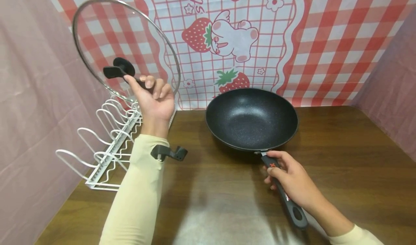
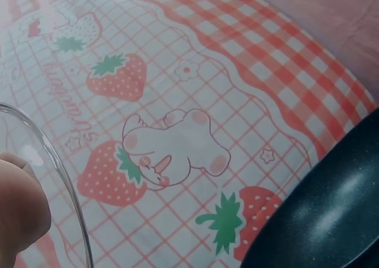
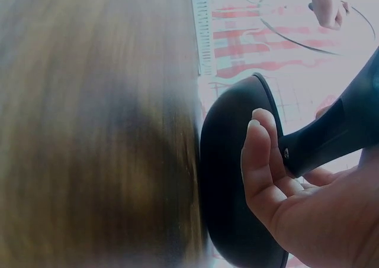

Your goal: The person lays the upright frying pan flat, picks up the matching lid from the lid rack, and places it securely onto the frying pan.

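Note:
A glass pot lid [image 1: 130, 31] with a metal rim and a black knob stands tilted up at the left of the head view. My left hand [image 1: 155, 98] holds it by the black knob, above the rear of the white rack. Black and speckled inside, the wok [image 1: 251, 120] is level on the wooden table, its bowl facing up. My right hand [image 1: 295, 183] grips the wok's dark handle [image 1: 297, 216] near the bowl. In the left wrist view only part of the lid's rim and a piece of the hand show.
A white wire rack [image 1: 112, 151] with several upright loops runs along the table's left side. Behind the wooden table [image 1: 208, 201] hangs a red-checked cloth [image 1: 328, 46] with strawberry prints. Pink curtains [image 1: 29, 93] close off both sides.

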`<state>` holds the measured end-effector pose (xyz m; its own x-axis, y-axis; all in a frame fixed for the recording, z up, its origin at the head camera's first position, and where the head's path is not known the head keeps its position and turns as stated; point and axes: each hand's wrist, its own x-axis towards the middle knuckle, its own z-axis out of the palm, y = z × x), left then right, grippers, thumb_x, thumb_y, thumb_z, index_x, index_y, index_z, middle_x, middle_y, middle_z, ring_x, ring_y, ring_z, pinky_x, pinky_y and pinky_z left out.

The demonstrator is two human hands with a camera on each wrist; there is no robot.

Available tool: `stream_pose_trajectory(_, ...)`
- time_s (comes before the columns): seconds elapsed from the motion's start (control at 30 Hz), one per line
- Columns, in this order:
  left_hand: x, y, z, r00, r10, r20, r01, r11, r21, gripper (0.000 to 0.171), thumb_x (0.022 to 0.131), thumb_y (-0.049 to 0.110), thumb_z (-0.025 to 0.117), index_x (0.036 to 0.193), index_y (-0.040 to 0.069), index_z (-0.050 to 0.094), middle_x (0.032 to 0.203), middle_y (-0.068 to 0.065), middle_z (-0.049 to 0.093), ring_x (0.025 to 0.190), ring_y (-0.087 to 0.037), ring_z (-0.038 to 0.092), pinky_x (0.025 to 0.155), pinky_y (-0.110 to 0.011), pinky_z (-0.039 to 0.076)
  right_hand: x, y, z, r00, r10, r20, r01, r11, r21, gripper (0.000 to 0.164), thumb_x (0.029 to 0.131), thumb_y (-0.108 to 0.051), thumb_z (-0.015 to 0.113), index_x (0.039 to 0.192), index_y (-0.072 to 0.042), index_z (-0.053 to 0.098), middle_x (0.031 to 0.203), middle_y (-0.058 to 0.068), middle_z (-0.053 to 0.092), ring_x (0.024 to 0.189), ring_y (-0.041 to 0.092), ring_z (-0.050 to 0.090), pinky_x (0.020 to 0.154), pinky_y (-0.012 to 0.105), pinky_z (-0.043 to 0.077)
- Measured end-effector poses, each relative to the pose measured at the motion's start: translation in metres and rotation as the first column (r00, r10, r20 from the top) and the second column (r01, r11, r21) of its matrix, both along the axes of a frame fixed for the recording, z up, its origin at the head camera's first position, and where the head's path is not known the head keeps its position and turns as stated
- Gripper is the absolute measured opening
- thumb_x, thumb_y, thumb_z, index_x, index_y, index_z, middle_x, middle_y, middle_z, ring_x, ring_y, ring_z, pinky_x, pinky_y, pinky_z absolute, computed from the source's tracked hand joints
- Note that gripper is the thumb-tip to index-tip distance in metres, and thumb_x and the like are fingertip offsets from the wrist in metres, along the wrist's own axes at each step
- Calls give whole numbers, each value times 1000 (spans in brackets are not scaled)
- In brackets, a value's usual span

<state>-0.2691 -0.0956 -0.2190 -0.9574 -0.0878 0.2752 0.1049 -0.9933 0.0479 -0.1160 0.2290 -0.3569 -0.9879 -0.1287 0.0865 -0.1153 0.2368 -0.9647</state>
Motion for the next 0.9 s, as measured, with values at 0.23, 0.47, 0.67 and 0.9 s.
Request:
stream_pose_trajectory(0.23, 3, 5, 5, 1000, -3, -1, 3, 999, -53, 62, 95, 68, 40, 65, 14, 47, 49, 3, 42, 36, -7, 25, 38, -20, 23, -1, 0, 0, 1000, -2, -2, 2, 1000, -3, 44, 95, 1, 54, 137, 5, 42, 104, 26, 62, 72, 24, 69, 60, 37, 58)
stream_pose_trajectory(0.47, 6, 8, 2, 1000, 9, 18, -7, 991, -134, 60, 94, 67, 38, 67, 14, 47, 49, 3, 43, 34, -6, 26, 37, -18, 21, 0, 0, 0, 1000, 2, 9, -2, 1000, -2, 44, 96, 0, 54, 138, 4, 41, 104, 25, 62, 73, 24, 68, 60, 36, 57)
stream_pose_trajectory(0.67, 7, 19, -5, 998, 32, -58, -45, 972, -229, 57, 98, 62, 34, 69, 14, 44, 50, 3, 43, 34, -5, 27, 37, -18, 22, 0, 2, 1, 1000, 1, 7, -1, 1000, 3, 43, 96, 0, 54, 137, 4, 42, 106, 29, 61, 74, 25, 69, 60, 37, 58)
stream_pose_trajectory(0.9, 10, 25, -16, 988, 60, -145, -108, 930, -352, 54, 103, 54, 35, 70, 13, 45, 49, 4, 45, 34, -4, 26, 38, -18, 19, 0, 1, 1, 999, 14, 28, -13, 999, -30, 44, 97, -1, 54, 139, 3, 42, 107, 27, 62, 75, 25, 69, 61, 38, 58)
